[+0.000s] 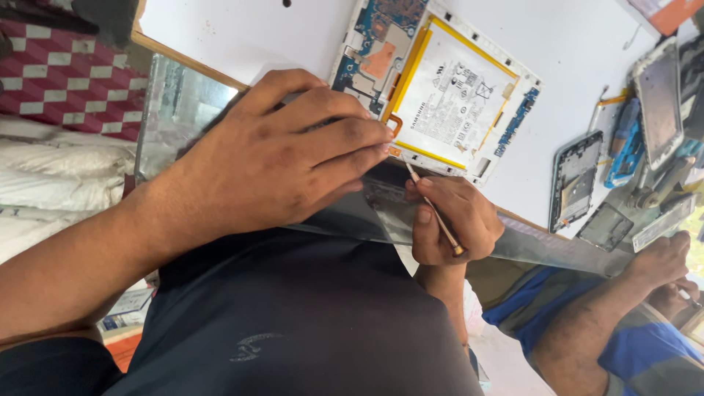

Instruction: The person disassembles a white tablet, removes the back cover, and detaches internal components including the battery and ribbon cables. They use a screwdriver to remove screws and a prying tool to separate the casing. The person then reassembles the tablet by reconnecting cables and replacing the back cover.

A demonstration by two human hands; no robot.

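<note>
Nearest the camera, a dark shirt fills the lower view. Above it, at the near edge of the white tabletop (257,33), the person's left hand (282,150) lies flat with fingers spread narrowly, pressing on a detached glass screen panel (172,110). Most of the panel is hidden under this hand; only its reflective left end and a strip along the table edge show.

Just beside it, the right hand (451,220) is closed around one thin metal pry tool (434,211), held like a pen. The tool's tip touches the near edge of one opened tablet (440,88), which lies back-up on the tabletop with its white battery and blue circuit boards bare. The tablet's far end is cut off by the top of the frame.

Toward the right edge of the tabletop lie one small dark phone frame (576,180) and a heap of further phone parts (660,125), too cluttered to count. At the lower right, a co-worker's forearm (623,301) rests near that edge; what the hand holds is hard to make out.
</note>
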